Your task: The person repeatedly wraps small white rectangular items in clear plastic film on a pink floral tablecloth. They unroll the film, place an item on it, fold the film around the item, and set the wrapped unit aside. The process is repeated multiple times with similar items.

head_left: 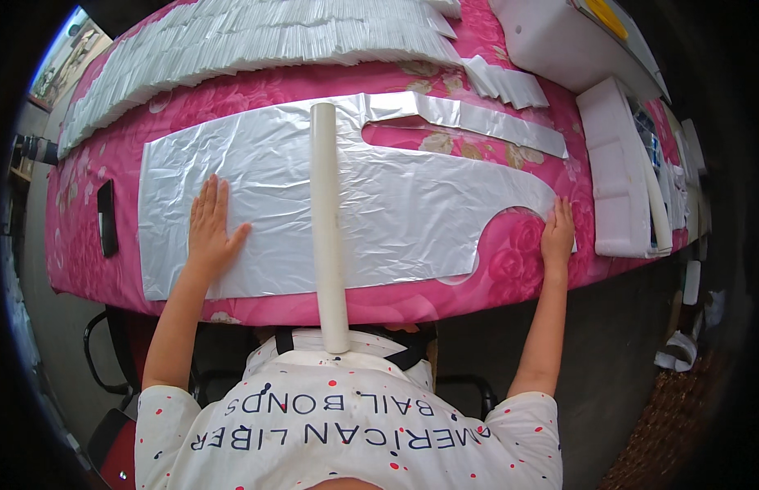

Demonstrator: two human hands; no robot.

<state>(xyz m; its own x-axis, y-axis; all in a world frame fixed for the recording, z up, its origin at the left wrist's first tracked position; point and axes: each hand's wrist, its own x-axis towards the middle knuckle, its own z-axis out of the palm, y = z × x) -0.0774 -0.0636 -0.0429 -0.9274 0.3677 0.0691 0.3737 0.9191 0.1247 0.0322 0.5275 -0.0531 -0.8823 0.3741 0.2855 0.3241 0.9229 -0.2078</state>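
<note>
A shiny white plastic sheet (249, 171), cut like a disposable apron with a long strap and curved cut-outs, is spread over the table with creases across it. My left hand (213, 229) rests flat on its left part, fingers stretched and thumb apart. At the sheet's right tip, my right hand (558, 234) lies with its fingers extended; its thumb is hidden. Across the middle of the sheet lies a long white tube (324, 188), its near end reaching past the table edge to my shirt.
Rows of folded white plastic pieces (257, 41) cover the table's far side, with a smaller stack (506, 82) beside them. A black phone (107, 218) lies at left on the pink floral tablecloth (77, 237). White foam boxes (612, 180) stand at right.
</note>
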